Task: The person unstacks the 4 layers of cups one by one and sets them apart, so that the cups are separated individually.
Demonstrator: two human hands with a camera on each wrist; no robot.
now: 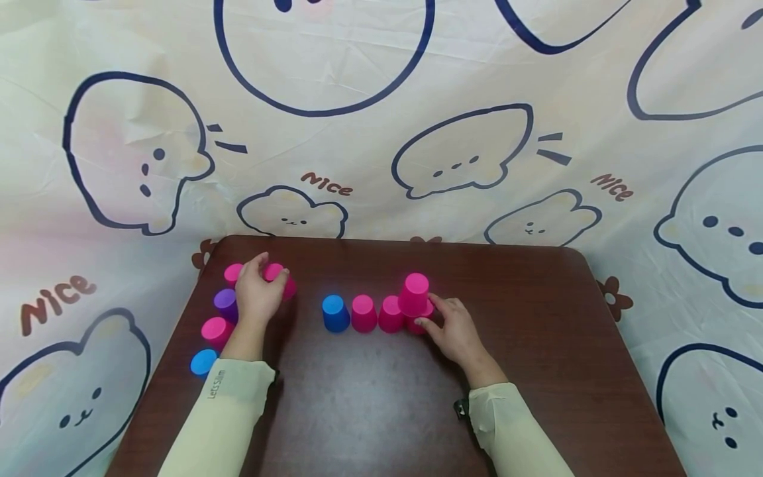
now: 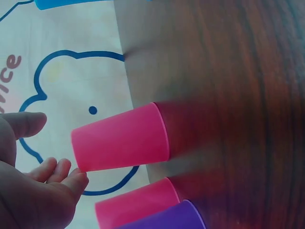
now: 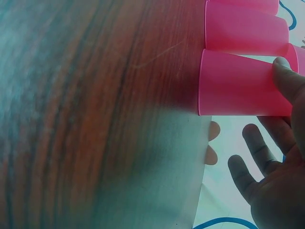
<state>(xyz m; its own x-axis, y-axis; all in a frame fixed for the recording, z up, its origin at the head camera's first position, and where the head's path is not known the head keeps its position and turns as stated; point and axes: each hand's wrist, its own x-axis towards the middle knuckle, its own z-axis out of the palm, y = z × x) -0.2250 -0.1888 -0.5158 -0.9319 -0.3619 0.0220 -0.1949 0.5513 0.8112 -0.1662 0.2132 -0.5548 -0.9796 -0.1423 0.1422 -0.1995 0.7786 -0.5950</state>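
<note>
Over an upside-down pink cup (image 1: pixel 289 289) at the back left is my left hand (image 1: pixel 257 295). In the left wrist view its thumb stands apart from this cup (image 2: pixel 121 138), with fingertips right at the cup's base edge. My right hand (image 1: pixel 456 329) holds the rightmost pink cup (image 3: pixel 243 86) of a row, thumb on the near side and index finger on the other. Another pink cup (image 1: pixel 414 293) sits on top, across the row's two right-hand cups. Further left in that row stand a pink cup (image 1: pixel 391 315), another pink cup (image 1: pixel 363 314) and a blue cup (image 1: pixel 336 314).
Along the left edge of the brown table (image 1: pixel 357 411) stand a pink cup (image 1: pixel 232 273), a purple cup (image 1: pixel 226 304), a second pink cup (image 1: pixel 216 332) and a light blue cup (image 1: pixel 204 362). A patterned cloth (image 1: pixel 369 146) hangs behind the table and at its sides.
</note>
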